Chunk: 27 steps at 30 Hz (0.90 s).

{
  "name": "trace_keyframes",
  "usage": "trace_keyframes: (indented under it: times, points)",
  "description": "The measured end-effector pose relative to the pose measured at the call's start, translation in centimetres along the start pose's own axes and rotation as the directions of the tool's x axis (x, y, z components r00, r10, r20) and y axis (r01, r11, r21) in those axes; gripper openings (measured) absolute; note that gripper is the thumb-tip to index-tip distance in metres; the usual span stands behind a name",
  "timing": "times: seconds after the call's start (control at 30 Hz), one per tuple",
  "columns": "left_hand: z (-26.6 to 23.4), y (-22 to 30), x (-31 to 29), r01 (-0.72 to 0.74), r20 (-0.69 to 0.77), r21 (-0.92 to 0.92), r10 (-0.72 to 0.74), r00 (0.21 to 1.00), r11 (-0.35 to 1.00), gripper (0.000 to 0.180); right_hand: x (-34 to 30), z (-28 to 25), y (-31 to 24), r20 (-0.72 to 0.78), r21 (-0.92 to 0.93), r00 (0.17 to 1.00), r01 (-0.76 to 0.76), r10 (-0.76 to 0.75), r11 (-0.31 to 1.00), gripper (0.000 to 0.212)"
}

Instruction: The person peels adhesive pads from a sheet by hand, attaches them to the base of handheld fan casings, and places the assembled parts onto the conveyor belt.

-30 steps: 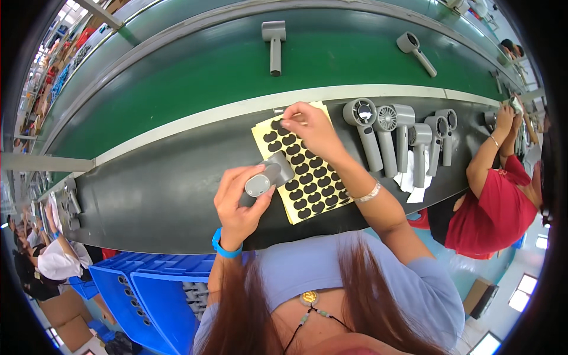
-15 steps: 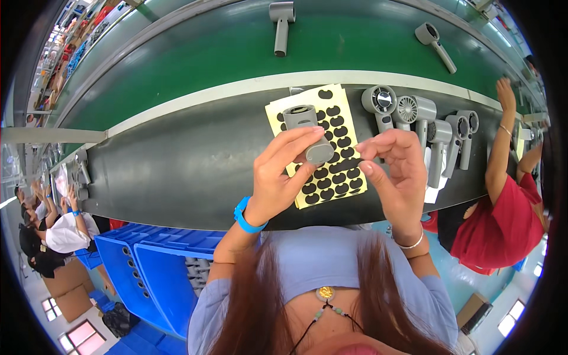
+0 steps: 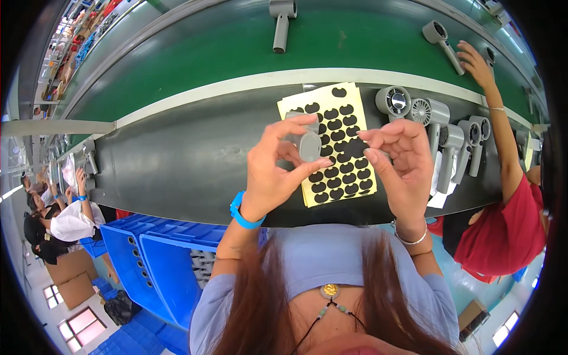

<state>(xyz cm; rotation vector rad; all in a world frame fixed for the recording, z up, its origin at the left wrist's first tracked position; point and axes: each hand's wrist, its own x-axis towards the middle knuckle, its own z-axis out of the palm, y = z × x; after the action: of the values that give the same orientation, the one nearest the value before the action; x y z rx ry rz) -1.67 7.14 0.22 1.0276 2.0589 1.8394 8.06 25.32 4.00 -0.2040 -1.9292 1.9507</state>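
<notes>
My left hand [image 3: 273, 157], with a blue band at its wrist, holds a grey handheld fan body [image 3: 310, 147] between thumb and fingers. Its flat oval end faces up toward me, and the fingers hide part of the rest. Close by on the right, my right hand [image 3: 402, 157] pinches a black sticker [image 3: 355, 148] between thumb and forefinger. Below both hands, yellow backing sheets [image 3: 309, 197] lie on the dark table, bearing rows of black notched oval stickers [image 3: 348, 177]. The sticker and the fan end are apart.
Several grey handheld fans [image 3: 393, 102] lie right of the sheets. Beyond the pale ledge [image 3: 236, 90], a green belt [image 3: 195, 65] carries more fans [image 3: 281, 29]. A co-worker's arm [image 3: 500, 124] reaches over the belt at right. Blue crates [image 3: 168, 260] stand at lower left.
The fan body has tipped so its oval end faces me more squarely. My right hand keeps its pinch on the sticker. At right, the co-worker's hand has reached farther over the belt.
</notes>
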Motion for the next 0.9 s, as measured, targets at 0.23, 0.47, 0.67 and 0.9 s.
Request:
trace_keyframes:
  times: [0.23, 0.47, 0.67, 0.9]
  points:
    - [-1.4, 0.5, -0.2, 0.009, 0.072, -0.109, -0.001, 0.997, 0.994, 0.041, -0.4, 0.2, 0.0, 0.106, -0.113, 0.991, -0.068, 0.08, 0.991, 0.01]
    - [2.5, -0.3, -0.9, -0.108, -0.122, -0.206, 0.084, 0.989, 0.972, 0.04, -0.9, -0.1, -0.7, 0.078, -0.027, 0.996, 0.035, -0.032, 0.999, 0.01]
    - [2.8, 0.4, -0.8, -0.041, -0.033, -0.218, 0.035, 0.999, 0.975, 0.04, -1.1, -0.3, -0.4, 0.067, -0.037, 0.996, 0.06, -0.057, 0.998, 0.03]
    - [3.3, 1.2, -0.9, -0.092, -0.05, -0.041, 0.09, 0.995, 0.995, 0.039, -1.5, -0.4, -0.4, 0.133, 0.02, 0.991, 0.004, -0.007, 1.0, 0.031]
